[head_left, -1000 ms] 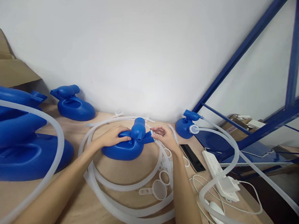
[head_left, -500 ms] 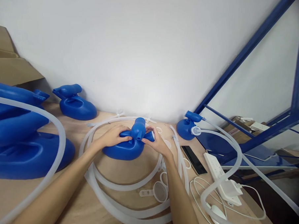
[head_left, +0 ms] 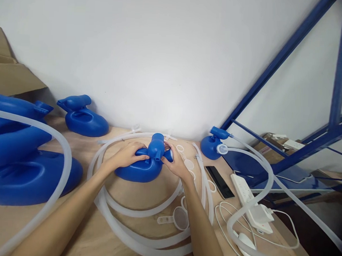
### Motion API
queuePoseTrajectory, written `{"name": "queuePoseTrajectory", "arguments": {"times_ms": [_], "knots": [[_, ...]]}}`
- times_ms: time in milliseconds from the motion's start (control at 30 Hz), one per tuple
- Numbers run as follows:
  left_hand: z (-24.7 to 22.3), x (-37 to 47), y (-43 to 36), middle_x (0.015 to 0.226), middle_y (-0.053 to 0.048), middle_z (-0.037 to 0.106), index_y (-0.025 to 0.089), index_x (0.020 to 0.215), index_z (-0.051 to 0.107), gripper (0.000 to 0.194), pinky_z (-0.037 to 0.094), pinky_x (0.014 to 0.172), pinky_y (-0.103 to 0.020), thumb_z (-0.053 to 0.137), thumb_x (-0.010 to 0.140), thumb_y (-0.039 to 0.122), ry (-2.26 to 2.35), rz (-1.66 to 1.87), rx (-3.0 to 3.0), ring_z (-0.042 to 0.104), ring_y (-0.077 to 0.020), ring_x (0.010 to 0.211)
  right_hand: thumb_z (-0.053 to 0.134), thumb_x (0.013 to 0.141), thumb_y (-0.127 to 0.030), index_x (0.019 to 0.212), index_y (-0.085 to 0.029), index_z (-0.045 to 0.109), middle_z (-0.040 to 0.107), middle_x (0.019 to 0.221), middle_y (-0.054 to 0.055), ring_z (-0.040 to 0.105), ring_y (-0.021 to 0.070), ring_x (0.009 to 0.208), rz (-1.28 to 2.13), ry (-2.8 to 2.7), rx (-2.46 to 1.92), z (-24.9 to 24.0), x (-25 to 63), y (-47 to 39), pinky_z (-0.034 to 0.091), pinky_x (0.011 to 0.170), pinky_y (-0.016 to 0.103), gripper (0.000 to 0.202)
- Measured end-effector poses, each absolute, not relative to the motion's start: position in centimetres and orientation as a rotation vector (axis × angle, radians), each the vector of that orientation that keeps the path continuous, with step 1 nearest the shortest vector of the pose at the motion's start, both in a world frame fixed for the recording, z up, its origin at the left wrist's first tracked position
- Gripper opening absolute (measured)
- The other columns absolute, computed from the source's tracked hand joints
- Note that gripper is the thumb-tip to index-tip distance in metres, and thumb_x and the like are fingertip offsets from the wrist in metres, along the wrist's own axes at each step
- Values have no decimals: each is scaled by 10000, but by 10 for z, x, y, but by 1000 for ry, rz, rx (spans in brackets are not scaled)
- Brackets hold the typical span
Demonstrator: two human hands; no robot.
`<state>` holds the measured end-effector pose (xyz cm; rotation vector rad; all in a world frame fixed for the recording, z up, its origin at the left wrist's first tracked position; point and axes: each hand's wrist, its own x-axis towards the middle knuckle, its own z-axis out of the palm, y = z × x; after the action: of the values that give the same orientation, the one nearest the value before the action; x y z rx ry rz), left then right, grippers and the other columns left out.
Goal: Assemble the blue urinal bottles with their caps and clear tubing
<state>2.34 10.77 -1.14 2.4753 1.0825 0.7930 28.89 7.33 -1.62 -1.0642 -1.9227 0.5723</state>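
Note:
A blue plastic urinal bottle (head_left: pixel 139 173) stands on the wooden table in front of me, a rounded blue spout piece (head_left: pixel 156 146) sitting across its top. My left hand (head_left: pixel 131 155) is closed around the bottle's handle side, thumb pointing at the spout piece. On the other side, my right hand (head_left: pixel 174 162) grips the bottle's neck beside the spout piece, fingertips partly hidden behind it. Clear hoses (head_left: pixel 144 211) lie coiled around the bottle. A translucent round cap with a strap (head_left: pixel 181 218) rests near my right forearm.
More blue bottles are stacked at left (head_left: pixel 44 175), and another blue bottle (head_left: pixel 87 122) stands by the wall. At right are a bottle with hoses attached (head_left: pixel 211 146), a phone (head_left: pixel 219 182), a power strip (head_left: pixel 243 189), a white charger cable and a blue metal rack (head_left: pixel 278 72).
The view has shifted slightly, so everything sits a little further left. My right hand has drawn in slightly closer to the spout piece. Both hands keep hold of the bottle.

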Motion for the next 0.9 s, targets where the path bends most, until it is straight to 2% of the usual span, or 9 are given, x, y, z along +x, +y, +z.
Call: {"name": "queuePoseTrajectory", "arguments": {"times_ms": [267,500,600,667,767,833,900], "knots": [[-14,24,111,1158,-92,752,217,1042,710,522,467,1030,-429,544,928,699,1084,796,2539,664,-307,1116,638,921,-427,1634,-217,282,553,1500,160,530,308,1391,661,-1978,-1145,-12,292,76,367,1219,508,824],[-13,26,108,1150,-95,759,223,1038,716,521,491,1005,-428,547,925,702,1104,816,2506,674,-322,1111,658,910,-462,1665,-252,213,552,1510,129,524,305,1395,729,-1940,-1161,-11,292,74,352,1228,501,901],[-13,27,106,1264,-111,735,218,1185,700,552,477,1052,-433,571,916,683,1122,841,2468,661,-329,1184,656,922,-474,1676,-276,152,557,1500,121,546,287,1368,759,-1905,-1154,-9,288,72,360,1221,492,929],[-12,25,104,1349,-130,698,211,1405,594,694,472,1072,-446,611,889,675,1159,863,2424,653,-337,1220,676,915,-494,1680,-283,111,546,1509,126,533,277,1384,791,-1896,-1144,-8,288,71,345,1229,488,974],[-7,20,101,1389,-150,673,209,1633,298,931,479,1076,-457,638,876,632,1168,852,2374,672,-332,1208,696,898,-549,1680,-296,70,484,1573,131,458,263,1468,899,-1885,-1077,-7,300,74,324,1241,482,1033],[0,19,96,1499,-158,588,232,1667,199,977,465,1103,-458,643,878,602,1147,816,2374,654,-334,1252,616,940,-597,1675,-315,102,466,1598,113,430,246,1498,969,-1838,-1053,-10,319,79,329,1239,475,940],[6,23,89,1643,-154,415,268,1674,168,1021,429,1147,-472,665,858,626,1159,793,2372,569,-359,1367,472,1007,-609,1654,-314,228,506,1573,106,457,243,1482,921,-1764,-1162,-16,344,86,338,1232,486,752]]}}
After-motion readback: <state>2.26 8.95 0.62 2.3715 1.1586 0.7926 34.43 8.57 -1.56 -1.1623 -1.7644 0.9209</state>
